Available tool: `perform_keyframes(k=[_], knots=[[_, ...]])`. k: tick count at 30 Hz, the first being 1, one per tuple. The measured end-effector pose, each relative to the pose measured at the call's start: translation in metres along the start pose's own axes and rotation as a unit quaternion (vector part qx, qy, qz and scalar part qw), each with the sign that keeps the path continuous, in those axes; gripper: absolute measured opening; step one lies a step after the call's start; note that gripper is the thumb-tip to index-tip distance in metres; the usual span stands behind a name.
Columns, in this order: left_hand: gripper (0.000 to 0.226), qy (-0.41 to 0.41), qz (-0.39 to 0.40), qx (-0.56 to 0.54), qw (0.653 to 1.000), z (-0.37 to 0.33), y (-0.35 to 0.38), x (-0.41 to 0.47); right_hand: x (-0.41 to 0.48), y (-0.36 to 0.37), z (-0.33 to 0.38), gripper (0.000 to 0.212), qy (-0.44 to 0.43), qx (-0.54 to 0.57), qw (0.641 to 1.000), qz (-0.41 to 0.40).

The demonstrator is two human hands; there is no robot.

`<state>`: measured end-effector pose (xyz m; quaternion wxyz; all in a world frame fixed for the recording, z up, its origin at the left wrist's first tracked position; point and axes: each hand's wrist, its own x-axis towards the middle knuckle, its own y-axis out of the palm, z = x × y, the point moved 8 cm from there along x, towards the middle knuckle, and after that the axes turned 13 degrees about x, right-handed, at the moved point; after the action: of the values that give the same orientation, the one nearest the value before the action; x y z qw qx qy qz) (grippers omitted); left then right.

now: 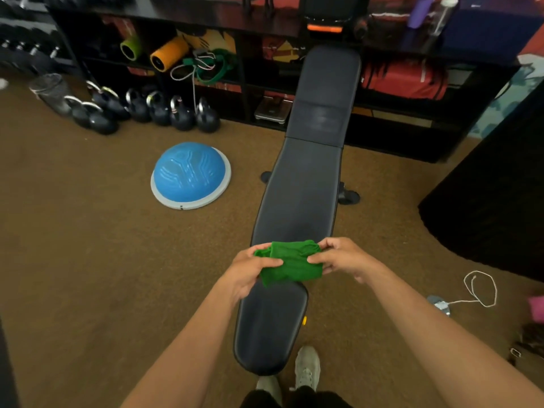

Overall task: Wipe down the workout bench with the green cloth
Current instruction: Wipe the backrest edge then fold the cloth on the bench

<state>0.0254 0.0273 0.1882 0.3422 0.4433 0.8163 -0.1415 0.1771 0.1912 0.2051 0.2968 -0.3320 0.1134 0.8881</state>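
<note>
Workout bench [303, 198]: black padded, long, running from the person's feet away toward the shelving; seat pad at the near end, back pad beyond it, a seam between the sections. Stands on brown carpet [88, 245]. A small yellow knob [304, 320] shows at the right edge of the seat pad.

Green cloth [290, 263]: folded and bunched, held by both hands over the near part of the bench, above the join between seat pad and back pad. Whether it touches the padding cannot be told.

Left hand [250, 272]: at the cloth's left edge, fingers closed on the fabric, thumb lying across the top.

Right hand [343, 259]: at the cloth's right edge, fingers pinched on the fabric, thumb on top.

Shoes [306, 368]: two light-coloured, on the carpet at the near end of the bench, one just right of the seat pad's corner.

Balance dome [190, 175]: blue with a grey rim, on the carpet to the left of the bench, apart from it.

Kettlebells [153, 110]: a row of black ones on the carpet along the foot of the shelving, far left.

Shelving unit [250, 72]: dark, along the far wall. Holds a green foam roller [131, 48], an orange foam roller [169, 54], tangled bands [206, 67] and a red bag [404, 79].

Bottles [432, 13]: one purple, one clear, on top of the shelving at the far right.

White cord [479, 288]: looped on the carpet, right of the bench, well apart from it.
</note>
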Motion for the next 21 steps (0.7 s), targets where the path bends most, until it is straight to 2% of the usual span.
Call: perform_keyframes(k=[5, 10, 21], knots=[[0.051, 0.012, -0.040, -0.017, 0.999, -0.030, -0.009, 0.008, 0.011, 0.003, 0.031, 0.038, -0.015, -0.004, 1.000, 0.000], [0.043, 0.010, -0.033, 0.001, 0.999, -0.044, -0.018, 0.017, 0.023, 0.011, 0.038, 0.045, -0.012, 0.002, 1.000, -0.017], [0.033, 0.004, 0.036, 0.194, 0.980, -0.058, -0.051, 0.067, 0.043, 0.046, 0.008, 0.033, 0.016, 0.053, 0.988, -0.146]])
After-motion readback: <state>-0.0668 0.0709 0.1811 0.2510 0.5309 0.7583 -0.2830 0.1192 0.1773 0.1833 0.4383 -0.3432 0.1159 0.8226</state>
